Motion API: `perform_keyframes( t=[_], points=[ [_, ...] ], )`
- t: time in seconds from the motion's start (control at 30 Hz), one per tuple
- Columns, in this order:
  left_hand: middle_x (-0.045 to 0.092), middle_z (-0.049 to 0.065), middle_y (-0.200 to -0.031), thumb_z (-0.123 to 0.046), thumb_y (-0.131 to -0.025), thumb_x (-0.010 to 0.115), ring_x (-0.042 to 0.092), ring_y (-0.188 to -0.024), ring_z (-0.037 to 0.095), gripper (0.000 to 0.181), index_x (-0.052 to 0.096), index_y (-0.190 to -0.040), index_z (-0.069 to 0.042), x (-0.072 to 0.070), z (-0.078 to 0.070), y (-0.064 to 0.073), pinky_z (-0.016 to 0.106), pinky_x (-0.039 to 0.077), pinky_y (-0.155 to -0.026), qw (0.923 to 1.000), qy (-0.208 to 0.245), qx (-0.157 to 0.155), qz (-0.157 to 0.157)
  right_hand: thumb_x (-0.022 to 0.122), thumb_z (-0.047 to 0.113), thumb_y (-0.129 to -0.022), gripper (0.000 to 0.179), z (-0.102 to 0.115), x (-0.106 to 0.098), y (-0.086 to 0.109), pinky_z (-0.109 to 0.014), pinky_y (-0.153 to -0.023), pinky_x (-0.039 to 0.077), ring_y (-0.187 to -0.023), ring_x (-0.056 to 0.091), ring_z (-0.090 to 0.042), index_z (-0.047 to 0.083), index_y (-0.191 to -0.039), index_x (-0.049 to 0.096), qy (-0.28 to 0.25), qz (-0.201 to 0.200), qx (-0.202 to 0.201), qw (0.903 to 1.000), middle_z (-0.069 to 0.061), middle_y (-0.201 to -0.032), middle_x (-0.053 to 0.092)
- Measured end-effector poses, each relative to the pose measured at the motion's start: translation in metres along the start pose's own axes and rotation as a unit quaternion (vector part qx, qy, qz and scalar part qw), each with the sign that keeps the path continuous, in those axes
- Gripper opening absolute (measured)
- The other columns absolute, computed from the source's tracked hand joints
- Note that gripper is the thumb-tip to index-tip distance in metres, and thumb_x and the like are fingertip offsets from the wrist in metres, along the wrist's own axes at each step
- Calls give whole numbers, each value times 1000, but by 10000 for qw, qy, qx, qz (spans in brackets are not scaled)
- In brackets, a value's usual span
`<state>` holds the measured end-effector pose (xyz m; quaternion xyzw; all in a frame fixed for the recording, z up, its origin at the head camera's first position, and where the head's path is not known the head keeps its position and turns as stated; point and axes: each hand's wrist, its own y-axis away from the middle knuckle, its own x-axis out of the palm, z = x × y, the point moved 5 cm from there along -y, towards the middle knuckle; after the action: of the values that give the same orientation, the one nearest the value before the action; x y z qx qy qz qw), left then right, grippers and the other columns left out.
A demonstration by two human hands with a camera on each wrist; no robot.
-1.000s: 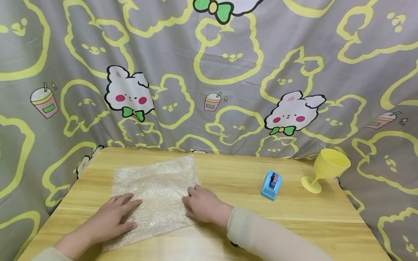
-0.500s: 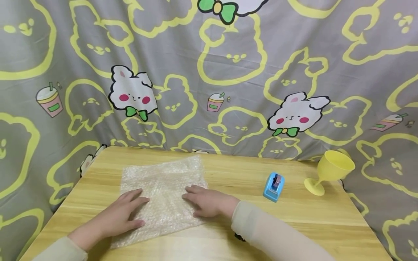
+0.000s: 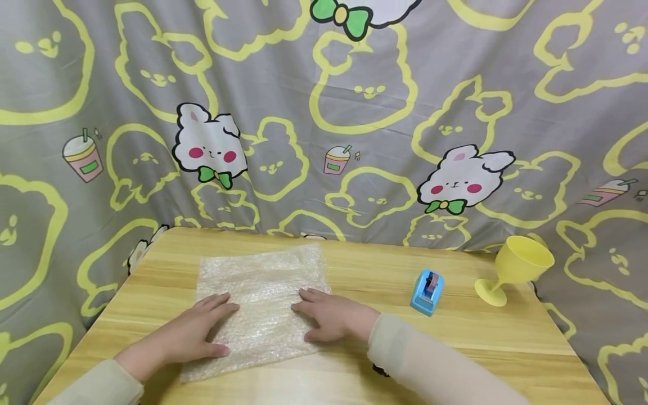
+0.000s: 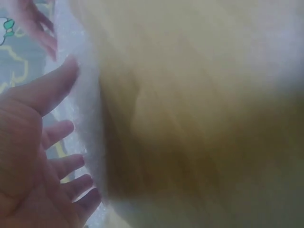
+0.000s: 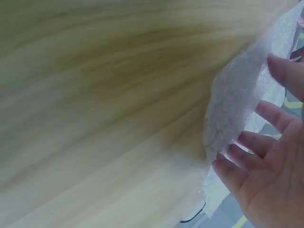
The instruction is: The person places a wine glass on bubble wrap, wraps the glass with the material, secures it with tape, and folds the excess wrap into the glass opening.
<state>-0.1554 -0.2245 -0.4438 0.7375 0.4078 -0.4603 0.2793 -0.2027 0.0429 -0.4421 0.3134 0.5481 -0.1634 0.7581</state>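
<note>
A sheet of clear bubble wrap [image 3: 268, 304] lies flat on the wooden table, slightly crinkled. My left hand [image 3: 194, 332] rests on its left side, fingers spread and thumb apart. On the right side, my right hand [image 3: 331, 316] lies with its fingers extended over the wrap. In the left wrist view the left hand's fingertips [image 4: 71, 128] are right at the bubble wrap [image 4: 88, 104]. The right wrist view shows the right hand [image 5: 270, 156] with its fingers spread at the wrap's surface [image 5: 235, 95]. Neither hand grips anything.
A blue tape dispenser [image 3: 427, 292] stands right of the wrap. Farther right is a yellow goblet [image 3: 521, 261] near the table's back right corner. A grey patterned curtain [image 3: 374, 107] hangs behind the wooden table [image 3: 364, 264] and along its sides.
The right hand's fingers, more bent at the wrap's right edge before, now lie straighter and farther onto it. The whole head view has shifted slightly; dispenser and goblet stay put on the table.
</note>
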Motion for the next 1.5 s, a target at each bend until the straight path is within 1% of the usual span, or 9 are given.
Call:
perform_keyframes(
  t=[0.17, 0.4, 0.6, 0.73, 0.87, 1.07, 1.2, 1.37, 1.5],
  points=[
    [33, 29, -154, -52, -80, 78, 30, -138, 56, 86, 48, -146, -6, 2, -4, -5, 70, 33, -105, 9997, 86, -19, 213, 69, 45, -93, 68, -6, 0, 5, -39, -119, 26, -149, 25, -26, 21, -152, 44, -67, -87, 20, 9999, -10, -163, 27],
    [31, 28, -156, -54, -79, 79, 28, -140, 54, 92, 45, -148, -4, 6, -7, -13, 69, 31, -107, 9995, 115, 22, 298, 72, 44, -90, 71, -15, 4, 12, -39, -120, 25, -149, 26, -27, 19, -151, 45, -222, -187, 76, 9996, -11, -162, 27],
    [30, 27, -157, -58, -78, 77, 28, -141, 52, 99, 42, -148, 2, 10, -9, -19, 68, 30, -108, 9989, 136, -8, 450, 73, 44, -90, 78, -21, 8, 19, -40, -120, 25, -149, 25, -28, 16, -154, 39, -325, -181, 118, 9992, -12, -163, 25],
    [30, 27, -157, -57, -78, 78, 28, -141, 51, 99, 42, -148, 3, 10, -14, -21, 66, 30, -109, 9989, 73, 35, 472, 72, 45, -90, 81, -24, 11, 26, -40, -119, 26, -149, 25, -28, 14, -156, 36, -376, -167, 189, 9990, -13, -164, 23],
    [30, 26, -157, -56, -78, 78, 28, -141, 51, 98, 42, -148, 2, 9, -21, -26, 66, 29, -111, 9989, 36, 51, 472, 72, 44, -91, 81, -27, 9, 34, -41, -119, 27, -149, 25, -29, 13, -156, 36, -467, -196, 255, 9984, -14, -164, 23],
    [29, 24, -158, -57, -79, 78, 27, -143, 49, 98, 40, -150, 0, 13, -30, -34, 64, 28, -112, 9980, -2, 31, 634, 72, 43, -91, 80, -33, 11, 44, -43, -118, 29, -148, 26, -30, 12, -155, 37, -592, -174, 346, 9975, -15, -164, 23],
    [29, 24, -159, -55, -78, 79, 26, -143, 49, 99, 40, -150, 0, 14, -36, -39, 64, 27, -113, 9980, 26, 31, 634, 73, 43, -91, 79, -39, 13, 51, -45, -117, 30, -148, 26, -30, 12, -155, 38, -704, -170, 438, 9964, -14, -164, 23],
    [28, 23, -159, -55, -79, 78, 26, -144, 47, 98, 40, -151, -1, 19, -38, -46, 62, 27, -114, 9979, -82, 95, 639, 72, 43, -91, 78, -42, 13, 58, -46, -117, 30, -148, 27, -31, 13, -155, 38, -796, -171, 498, 9954, -13, -164, 23],
    [27, 22, -160, -57, -79, 77, 25, -145, 46, 98, 40, -151, -2, 22, -39, -49, 62, 28, -114, 9975, -50, 134, 686, 73, 41, -91, 78, -43, 12, 63, -47, -116, 32, -147, 28, -32, 12, -154, 39, -872, -181, 485, 9948, -15, -163, 24]
  ],
)
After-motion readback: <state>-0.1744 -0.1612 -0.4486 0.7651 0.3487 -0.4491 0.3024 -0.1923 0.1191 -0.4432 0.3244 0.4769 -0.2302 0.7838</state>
